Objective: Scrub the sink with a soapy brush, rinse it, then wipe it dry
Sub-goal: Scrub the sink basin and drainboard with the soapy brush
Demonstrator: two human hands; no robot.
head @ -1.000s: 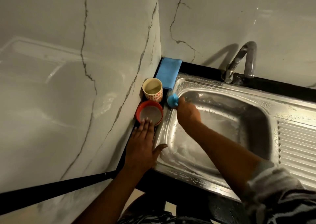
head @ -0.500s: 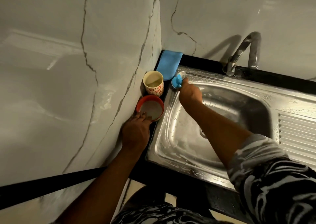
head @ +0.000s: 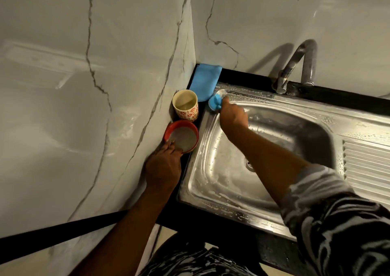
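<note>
Right hand (head: 233, 115) grips brush (head: 214, 103) (blue) on sink (head: 221, 170); left hand (head: 163, 166) holds bowl (head: 167, 134).

Kitchen, steel sink (head: 263, 210), tap (head: 295, 64), marble walls (head: 84, 86)

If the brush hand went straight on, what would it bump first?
Probably the blue cloth, just past the brush the right hand grips, though depth is hard to judge.

Right hand (head: 233, 115) slid round blue plastic brush (head: 214, 103) to stainless steel sink (head: 221, 176) 11 o'clock corner. Left hand (head: 163, 166), flat before, now curled on round red bowl (head: 179, 122) rim.
</note>
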